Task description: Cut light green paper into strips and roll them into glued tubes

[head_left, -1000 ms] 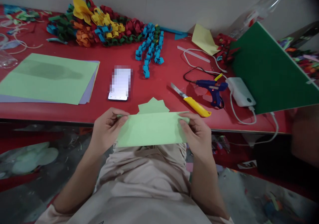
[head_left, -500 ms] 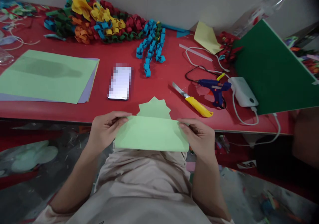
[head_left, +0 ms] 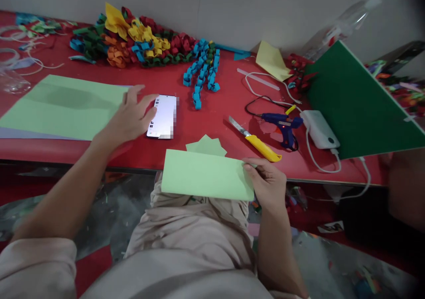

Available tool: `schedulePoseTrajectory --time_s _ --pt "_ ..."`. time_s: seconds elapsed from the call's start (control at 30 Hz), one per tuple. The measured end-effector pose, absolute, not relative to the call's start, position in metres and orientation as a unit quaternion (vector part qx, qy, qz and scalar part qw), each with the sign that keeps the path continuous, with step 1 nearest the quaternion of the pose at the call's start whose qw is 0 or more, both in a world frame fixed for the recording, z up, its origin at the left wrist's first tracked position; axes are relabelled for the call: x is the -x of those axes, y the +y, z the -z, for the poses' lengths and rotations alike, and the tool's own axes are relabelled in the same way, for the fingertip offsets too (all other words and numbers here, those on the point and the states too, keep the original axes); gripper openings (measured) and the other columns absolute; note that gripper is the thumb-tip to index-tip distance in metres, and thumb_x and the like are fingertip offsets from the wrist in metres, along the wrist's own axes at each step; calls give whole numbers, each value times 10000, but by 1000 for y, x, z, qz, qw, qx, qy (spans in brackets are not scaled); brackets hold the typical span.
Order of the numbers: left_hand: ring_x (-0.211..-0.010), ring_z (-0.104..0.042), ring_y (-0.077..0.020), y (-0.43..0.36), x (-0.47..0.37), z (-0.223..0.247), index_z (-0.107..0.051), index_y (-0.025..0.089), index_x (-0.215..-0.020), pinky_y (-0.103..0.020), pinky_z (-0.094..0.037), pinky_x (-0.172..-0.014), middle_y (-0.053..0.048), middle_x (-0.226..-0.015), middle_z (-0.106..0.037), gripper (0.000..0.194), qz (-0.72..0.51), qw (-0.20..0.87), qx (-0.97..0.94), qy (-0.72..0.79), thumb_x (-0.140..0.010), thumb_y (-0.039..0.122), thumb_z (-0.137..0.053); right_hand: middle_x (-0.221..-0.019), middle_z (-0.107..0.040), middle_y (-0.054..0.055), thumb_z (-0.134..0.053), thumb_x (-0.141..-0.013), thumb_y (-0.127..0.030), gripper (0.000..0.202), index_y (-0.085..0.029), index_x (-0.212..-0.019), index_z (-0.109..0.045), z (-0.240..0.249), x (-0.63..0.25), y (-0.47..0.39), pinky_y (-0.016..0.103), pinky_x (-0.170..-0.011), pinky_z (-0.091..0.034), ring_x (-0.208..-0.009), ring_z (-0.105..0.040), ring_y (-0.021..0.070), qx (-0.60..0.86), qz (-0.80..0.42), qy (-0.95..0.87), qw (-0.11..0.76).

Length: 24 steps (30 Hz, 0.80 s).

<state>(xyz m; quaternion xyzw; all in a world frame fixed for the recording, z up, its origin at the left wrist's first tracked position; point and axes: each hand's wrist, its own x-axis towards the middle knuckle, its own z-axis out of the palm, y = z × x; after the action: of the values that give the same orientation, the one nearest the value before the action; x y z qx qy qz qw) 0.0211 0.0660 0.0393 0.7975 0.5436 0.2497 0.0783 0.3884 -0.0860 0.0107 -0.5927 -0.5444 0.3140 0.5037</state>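
A folded sheet of light green paper (head_left: 206,175) hangs at the table's front edge, its right end pinched in my right hand (head_left: 267,181). Its left end is free. Behind it lies a light green paper piece with a zigzag edge (head_left: 206,145), partly covered by the sheet. My left hand (head_left: 128,115) is over the left side of a lit phone (head_left: 165,117), fingers apart and holding nothing. Whether a fingertip touches the screen, I cannot tell. Left of that hand is a stack of light green and lilac paper (head_left: 76,97).
Right of the phone lie a yellow box cutter (head_left: 262,147), blade out, and a blue glue gun (head_left: 282,126). A white power bank (head_left: 320,130) with cables sits by a leaning green board (head_left: 361,104). Colourful paper chains (head_left: 149,42) line the wall.
My left hand has let go of the folded paper and moved up and left to the phone. My right hand still holds the paper's right end.
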Motion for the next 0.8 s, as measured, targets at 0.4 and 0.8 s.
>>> schedulePoseTrajectory --time_s 0.4,0.8 --pt "-1545 -214 -331 70 -32 -38 -521 141 -1444 -509 -141 -1265 -141 -1655 -203 445 -224 125 -802 539 -1046 336 -485 -836 -770 47 -725 -879 -338 154 -220 -952 -791 -8 -401 -97 247 -571 -494 -657 -649 146 592 -312 -537 514" --pt "-925 -668 -181 -18 -70 -63 -462 228 -1500 -284 -556 -794 -109 -1217 -690 589 -302 405 -747 432 -1031 577 -388 -814 -762 33 -727 -877 -353 147 -240 -942 -795 -24 -392 -101 255 -542 -461 -608 -604 139 599 -289 -535 521"
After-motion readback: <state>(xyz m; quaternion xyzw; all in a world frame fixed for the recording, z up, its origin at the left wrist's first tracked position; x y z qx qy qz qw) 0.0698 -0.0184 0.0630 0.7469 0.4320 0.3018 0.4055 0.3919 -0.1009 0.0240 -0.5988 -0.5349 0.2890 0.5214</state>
